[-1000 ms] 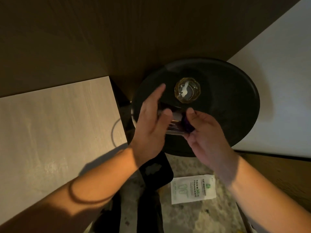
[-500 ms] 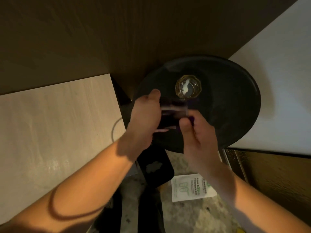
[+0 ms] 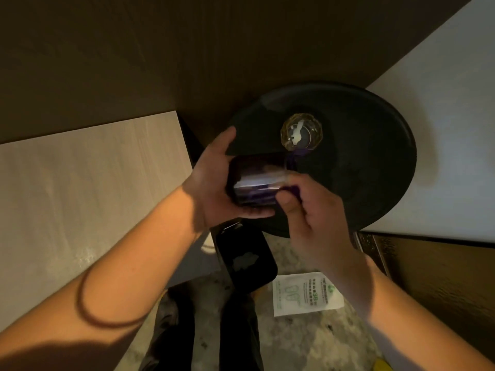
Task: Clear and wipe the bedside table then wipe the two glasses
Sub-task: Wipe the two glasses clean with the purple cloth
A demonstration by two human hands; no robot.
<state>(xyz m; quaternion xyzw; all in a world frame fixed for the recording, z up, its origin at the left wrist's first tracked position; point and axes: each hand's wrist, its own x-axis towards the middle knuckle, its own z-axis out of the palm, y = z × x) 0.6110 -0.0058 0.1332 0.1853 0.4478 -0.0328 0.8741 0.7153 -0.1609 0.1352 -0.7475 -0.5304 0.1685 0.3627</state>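
A round black bedside table [image 3: 361, 170] stands against the dark wall. One clear glass [image 3: 301, 132] sits upright on it, near the middle. Over the table's near left edge, my left hand [image 3: 211, 188] cups a second glass [image 3: 251, 183], held on its side. My right hand [image 3: 313, 218] pinches a purple cloth [image 3: 292, 160] against the open end of that glass. The held glass is blurred and partly hidden by fingers.
A light wooden surface [image 3: 80, 196] lies to the left and a white bed [image 3: 442, 129] to the right. Below the hands hangs a black phone-like object [image 3: 246, 261]. A white sachet [image 3: 305, 293] lies on the speckled floor.
My left hand has turned from covering the glass to cupping it from below. My right hand has shifted along the glass with the cloth. The glass on the table has not moved.
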